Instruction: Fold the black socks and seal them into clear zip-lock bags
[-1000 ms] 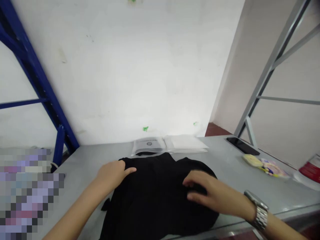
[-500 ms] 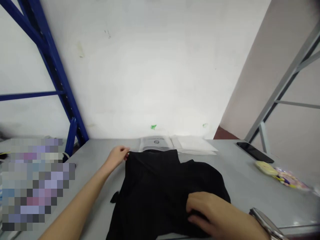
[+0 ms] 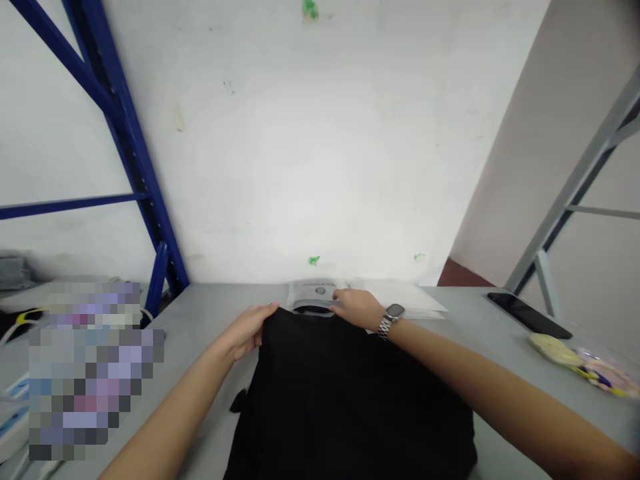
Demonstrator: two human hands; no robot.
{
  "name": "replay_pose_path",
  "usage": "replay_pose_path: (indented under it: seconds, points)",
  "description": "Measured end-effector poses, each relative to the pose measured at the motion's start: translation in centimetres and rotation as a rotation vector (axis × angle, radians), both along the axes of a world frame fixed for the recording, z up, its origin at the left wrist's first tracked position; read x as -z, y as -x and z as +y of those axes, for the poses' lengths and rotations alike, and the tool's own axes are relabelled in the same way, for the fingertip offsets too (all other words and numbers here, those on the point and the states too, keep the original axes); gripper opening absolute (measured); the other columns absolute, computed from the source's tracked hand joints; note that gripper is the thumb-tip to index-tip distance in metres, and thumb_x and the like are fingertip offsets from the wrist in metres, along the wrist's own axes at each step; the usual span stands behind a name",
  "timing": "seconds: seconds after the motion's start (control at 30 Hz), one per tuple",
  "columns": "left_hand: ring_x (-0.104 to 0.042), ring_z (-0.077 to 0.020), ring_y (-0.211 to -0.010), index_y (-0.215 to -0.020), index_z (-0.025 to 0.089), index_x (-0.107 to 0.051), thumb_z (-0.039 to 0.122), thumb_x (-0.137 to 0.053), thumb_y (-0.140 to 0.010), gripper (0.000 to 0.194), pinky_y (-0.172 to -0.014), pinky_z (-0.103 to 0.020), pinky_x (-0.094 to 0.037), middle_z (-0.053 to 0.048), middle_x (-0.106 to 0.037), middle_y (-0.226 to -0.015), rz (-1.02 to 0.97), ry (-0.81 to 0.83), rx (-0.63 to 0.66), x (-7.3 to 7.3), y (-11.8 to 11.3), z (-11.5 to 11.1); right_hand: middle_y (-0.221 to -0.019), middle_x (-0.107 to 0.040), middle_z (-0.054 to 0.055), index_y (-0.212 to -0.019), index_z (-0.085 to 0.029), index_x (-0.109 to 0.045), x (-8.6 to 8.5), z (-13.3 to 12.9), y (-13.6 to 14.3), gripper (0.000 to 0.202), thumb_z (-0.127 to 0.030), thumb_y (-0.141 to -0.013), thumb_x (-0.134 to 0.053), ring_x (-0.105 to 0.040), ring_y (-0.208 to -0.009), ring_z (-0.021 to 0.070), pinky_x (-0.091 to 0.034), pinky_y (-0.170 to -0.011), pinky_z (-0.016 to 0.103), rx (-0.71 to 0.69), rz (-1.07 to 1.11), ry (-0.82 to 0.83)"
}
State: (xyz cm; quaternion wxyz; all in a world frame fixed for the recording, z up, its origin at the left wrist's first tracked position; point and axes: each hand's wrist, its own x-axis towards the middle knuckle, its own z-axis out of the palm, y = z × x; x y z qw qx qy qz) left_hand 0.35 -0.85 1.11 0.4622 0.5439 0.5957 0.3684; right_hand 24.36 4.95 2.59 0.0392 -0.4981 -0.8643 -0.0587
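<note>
A black garment (image 3: 345, 407) lies spread on the grey table, its far edge close to the wall. My left hand (image 3: 253, 328) grips its far left corner, thumb on top of the cloth. At the far right part of that same edge, my right hand (image 3: 361, 307) is curled over the cloth, thumb and forefinger at the hem; it covers that corner. A watch (image 3: 393, 317) is on my right wrist. Just beyond the cloth is a clear plastic bag with dark print (image 3: 303, 292), partly behind my right hand.
White flat bags (image 3: 410, 297) lie by the wall. To the right are a black phone (image 3: 527, 315), a yellow item (image 3: 555, 349) and a pink wrapped packet (image 3: 607, 370). A blue rack post (image 3: 135, 157) rises at left, near a white power strip (image 3: 15, 427) and cables.
My right hand has moved from the near right of the garment up to its far edge. My left hand stays at the left corner. The garment's right side has shifted and lies smoother.
</note>
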Motion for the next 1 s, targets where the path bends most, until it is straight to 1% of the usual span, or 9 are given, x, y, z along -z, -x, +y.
replay_pose_path:
  seconds: [0.1, 0.23, 0.37, 0.5, 0.57, 0.7, 0.77, 0.83, 1.0]
  points:
    - [-0.068, -0.0245, -0.077, -0.082, 0.014, -0.064, 0.058, -0.049, -0.078, 0.047, -0.063, -0.031, -0.053, -0.013, -0.071, -0.082, -0.009, 0.009, 0.004, -0.2, -0.2, -0.2, -0.101, -0.068, 0.012, -0.107, -0.015, -0.059, 1.5, 2.2, 1.7, 0.031, -0.036, -0.087, -0.05, -0.064, -0.091, 0.0241, -0.046, -0.072, 0.029, 0.001, -0.038, -0.009]
    - [-0.066, -0.0279, -0.089, -0.096, 0.017, -0.061, 0.041, -0.068, -0.068, 0.037, -0.072, -0.034, -0.052, -0.011, -0.071, -0.093, 0.149, -0.035, -0.05, 0.6, -0.4, -0.2, -0.092, -0.069, 0.015, -0.097, -0.013, -0.063, 1.7, 3.4, 2.9, 0.024, -0.017, -0.089, -0.04, -0.066, -0.086, 0.0238, -0.046, -0.072, 0.03, 0.031, -0.052, -0.051]
    - [-0.059, -0.0387, -0.099, -0.091, 0.017, -0.056, 0.021, -0.076, -0.052, 0.044, -0.08, -0.045, -0.045, -0.014, -0.067, -0.095, 0.404, -0.146, -0.213, 2.1, -0.3, 0.0, -0.087, -0.069, 0.016, -0.105, -0.01, -0.057, -0.3, 4.3, 2.8, 0.026, -0.012, -0.09, -0.036, -0.066, -0.083, 0.0234, -0.045, -0.068, 0.029, 0.096, 0.027, -0.164]
    - [-0.053, -0.0355, -0.109, -0.096, 0.018, -0.055, 0.034, -0.072, -0.061, 0.042, -0.089, -0.045, -0.04, -0.014, -0.058, -0.111, 0.504, -0.302, -0.285, 1.6, -0.3, 0.2, -0.099, -0.066, 0.014, -0.116, -0.013, -0.049, -3.8, 3.8, 1.5, 0.032, -0.015, -0.094, -0.026, -0.063, -0.089, 0.0235, -0.045, -0.069, 0.031, 0.141, 0.134, -0.31]
    - [-0.052, -0.0312, -0.112, -0.107, 0.019, -0.051, 0.043, -0.066, -0.069, 0.047, -0.092, -0.043, -0.04, -0.014, -0.053, -0.12, 0.36, -0.396, -0.3, 0.8, -0.6, 0.1, -0.107, -0.064, 0.011, -0.118, -0.016, -0.048, -5.6, 2.3, 0.6, 0.033, -0.02, -0.095, -0.024, -0.061, -0.097, 0.0223, -0.046, -0.074, 0.031, 0.051, 0.252, -0.379]
    - [-0.057, -0.0274, -0.109, -0.122, 0.019, -0.042, 0.05, -0.064, -0.074, 0.061, -0.09, -0.042, -0.045, -0.016, -0.056, -0.121, -0.427, -0.286, -0.06, -0.5, -1.6, -0.6, -0.112, -0.06, 0.007, -0.115, -0.021, -0.049, -7.1, -2.0, -0.6, 0.027, -0.027, -0.091, -0.04, -0.059, -0.104, 0.0194, -0.046, -0.089, 0.033, -0.387, 0.631, -0.311]
    - [-0.059, -0.0278, -0.106, -0.121, 0.018, -0.046, 0.051, -0.068, -0.071, 0.063, -0.09, -0.042, -0.046, -0.015, -0.061, -0.116, -0.669, -0.156, 0.096, -0.6, -2.1, -1.0, -0.118, -0.056, 0.009, -0.118, -0.02, -0.043, -6.0, -3.9, -0.6, 0.035, -0.029, -0.085, -0.051, -0.055, -0.111, 0.0206, -0.045, -0.094, 0.036, -0.501, 0.762, -0.211]
    - [-0.062, -0.0277, -0.1, -0.113, 0.016, -0.054, 0.044, -0.075, -0.067, 0.057, -0.087, -0.039, -0.048, -0.013, -0.066, -0.108, -0.748, -0.102, 0.162, -0.4, -2.5, -1.3, -0.125, -0.05, 0.013, -0.116, -0.019, -0.04, -4.0, -5.2, -0.5, 0.041, -0.031, -0.081, -0.058, -0.048, -0.12, 0.0232, -0.042, -0.099, 0.041, -0.527, 0.826, -0.151]
    - [-0.066, -0.0205, -0.08, -0.098, 0.016, -0.063, 0.026, -0.075, -0.07, 0.032, -0.073, -0.03, -0.052, -0.007, -0.072, -0.092, -0.739, -0.091, 0.089, 0.0, -3.4, -1.7, -0.12, -0.053, 0.016, -0.114, -0.015, -0.045, -0.4, -6.4, -0.2, 0.044, -0.032, -0.077, -0.061, -0.053, -0.108, 0.0274, -0.043, -0.093, 0.044, -0.382, 0.777, 0.023]
